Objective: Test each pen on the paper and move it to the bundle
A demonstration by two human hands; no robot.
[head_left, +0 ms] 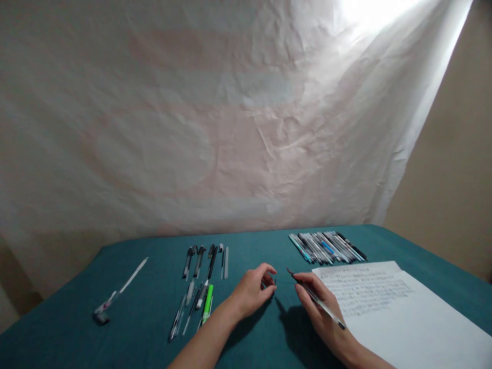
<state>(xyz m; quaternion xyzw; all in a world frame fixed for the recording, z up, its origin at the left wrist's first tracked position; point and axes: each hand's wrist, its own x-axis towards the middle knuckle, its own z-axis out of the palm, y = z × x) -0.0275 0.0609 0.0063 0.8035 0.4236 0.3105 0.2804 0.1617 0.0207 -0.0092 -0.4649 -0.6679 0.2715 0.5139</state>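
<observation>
Left hand (251,292), right hand (323,313), both forearms (203,343) bare

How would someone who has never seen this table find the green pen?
On the teal table, find the loose group of pens just left of the person's left hand. The green pen lies on that group's right side, the only bright green one among black, white and clear neighbours.

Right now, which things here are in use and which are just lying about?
In use: pen in right hand; small dark piece in left hand; written sheet.
Lying about: far pen row; middle pens; green marker; lone white pen.
</observation>
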